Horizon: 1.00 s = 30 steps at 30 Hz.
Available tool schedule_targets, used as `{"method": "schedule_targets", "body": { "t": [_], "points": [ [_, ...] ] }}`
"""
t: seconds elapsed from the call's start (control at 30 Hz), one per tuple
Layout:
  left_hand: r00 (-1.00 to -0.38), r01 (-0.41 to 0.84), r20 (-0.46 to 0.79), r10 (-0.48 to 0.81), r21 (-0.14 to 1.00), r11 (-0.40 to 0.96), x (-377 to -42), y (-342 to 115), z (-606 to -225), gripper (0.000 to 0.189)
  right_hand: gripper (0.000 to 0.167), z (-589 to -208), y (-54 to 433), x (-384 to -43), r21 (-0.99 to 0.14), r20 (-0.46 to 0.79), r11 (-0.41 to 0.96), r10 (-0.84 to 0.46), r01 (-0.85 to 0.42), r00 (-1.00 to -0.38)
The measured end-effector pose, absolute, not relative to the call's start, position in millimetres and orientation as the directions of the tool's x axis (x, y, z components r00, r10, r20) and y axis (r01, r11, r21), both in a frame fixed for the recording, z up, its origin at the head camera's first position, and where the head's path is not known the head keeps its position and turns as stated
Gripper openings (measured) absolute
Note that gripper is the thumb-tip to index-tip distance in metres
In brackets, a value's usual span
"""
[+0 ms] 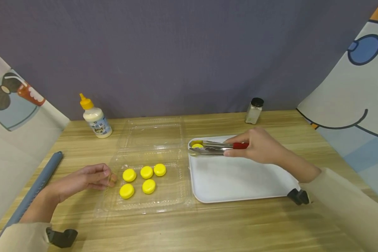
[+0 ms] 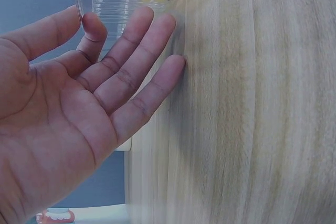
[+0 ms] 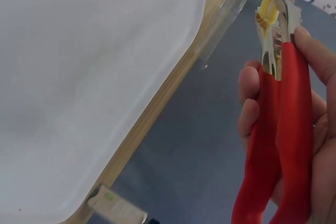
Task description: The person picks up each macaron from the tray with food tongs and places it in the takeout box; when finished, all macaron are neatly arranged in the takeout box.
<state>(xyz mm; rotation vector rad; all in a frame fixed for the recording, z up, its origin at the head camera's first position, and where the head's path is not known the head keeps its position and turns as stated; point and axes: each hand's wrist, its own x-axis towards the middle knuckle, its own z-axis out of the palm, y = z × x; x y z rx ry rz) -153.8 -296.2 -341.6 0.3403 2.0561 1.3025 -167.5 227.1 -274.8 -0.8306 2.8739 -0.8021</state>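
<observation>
My right hand [image 1: 259, 145] grips metal tongs [image 3: 281, 114] by their red handles. Between the tong tips is a yellow macaron [image 1: 197, 146], over the far left corner of the white tray [image 1: 239, 178]. Left of the tray lies an unfolded clear plastic container [image 1: 173, 196], with several more yellow macarons [image 1: 146, 172] in its near half. At its left edge, my left hand [image 1: 92, 177] pinches the plastic rim between thumb and forefinger. The other fingers [image 2: 142, 59] of that hand are loosely extended beside the wood tabletop.
At the back left stands a squeeze bottle [image 1: 97, 122] with a yellow nozzle cap. A small jar [image 1: 254, 111] with a black lid is at the back right, behind the tray. Along the left table side lies a long blue-grey bar [image 1: 39, 183], partly behind my left forearm.
</observation>
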Motion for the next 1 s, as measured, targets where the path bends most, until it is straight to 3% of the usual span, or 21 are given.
{"method": "schedule_targets", "body": {
  "t": [0.33, 0.73, 1.0],
  "points": [
    [-0.739, -0.134, -0.400, 0.542, 0.876, 0.463, -153.7, -295.2, -341.9, 0.027, 0.038, -274.8, 194.8, -158.9, -0.513, 0.034, 0.704, -0.555, -0.491, -0.831],
    [-0.739, -0.128, -0.389, 0.550, 0.882, 0.453, -153.1, -295.3, -340.6, 0.026, 0.039, -281.5, 157.1, -152.8, -0.456, 0.027, 0.677, -0.638, -0.578, -0.770],
    [-0.739, -0.131, -0.395, 0.545, 0.879, 0.458, -152.9, -295.5, -340.6, 0.028, 0.039, -281.6, 138.4, -150.6, -0.391, -0.011, 0.702, -0.650, -0.594, -0.760]
  ]
}}
